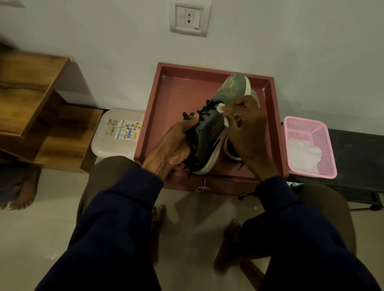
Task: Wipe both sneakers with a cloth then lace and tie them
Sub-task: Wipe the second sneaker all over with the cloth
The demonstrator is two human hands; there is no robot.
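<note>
Red tray (178, 95) | left grip (175, 144) holds dark sneaker (208, 135) | right grip (249, 129) pinches white cloth (221, 109)

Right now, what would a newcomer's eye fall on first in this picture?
The eye goes first to the dark sneaker, held up over the reddish tray in the middle: the left hand grips it while the right hand presses a white cloth to its side. Next comes the pink basket right of the tray, with something white lying in it.

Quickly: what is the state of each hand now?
Left hand: grips the sneaker.
Right hand: pinches the white cloth against it.
</note>
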